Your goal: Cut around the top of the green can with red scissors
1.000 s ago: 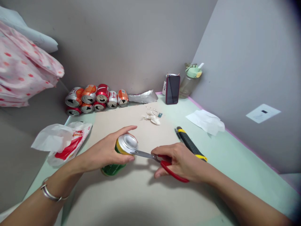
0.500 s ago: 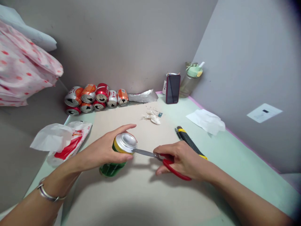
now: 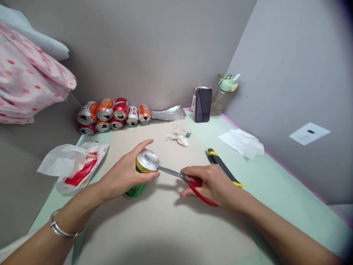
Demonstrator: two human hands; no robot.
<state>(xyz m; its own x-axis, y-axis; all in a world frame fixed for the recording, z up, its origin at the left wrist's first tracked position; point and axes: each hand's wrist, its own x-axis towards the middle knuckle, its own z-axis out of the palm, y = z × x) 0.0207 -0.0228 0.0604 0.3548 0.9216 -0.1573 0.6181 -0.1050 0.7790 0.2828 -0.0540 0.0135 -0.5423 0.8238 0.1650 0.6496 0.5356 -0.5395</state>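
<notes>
My left hand (image 3: 125,169) is wrapped round a green and yellow drink can (image 3: 138,189), tilted with its silver end facing up and toward me. In my right hand (image 3: 211,182) is a pair of scissors (image 3: 197,189) with red handles. The scissors' blades point left, and their tip meets the can's side just below the silver rim. Whether the tip has pierced the metal I cannot tell. A black and yellow utility knife (image 3: 224,167) lies beyond my right hand on the table.
Several empty cans (image 3: 114,114) are stacked against the back wall beside a cut metal sheet (image 3: 168,113). A phone (image 3: 203,105) stands before a water bottle (image 3: 223,95). Crumpled tissue (image 3: 180,139), white paper (image 3: 241,142) and a tissue packet (image 3: 86,165) lie about the table.
My left hand and the can have moved slightly up and to the right. The scissors have risen a little with my right hand, their tip staying at the can's rim.
</notes>
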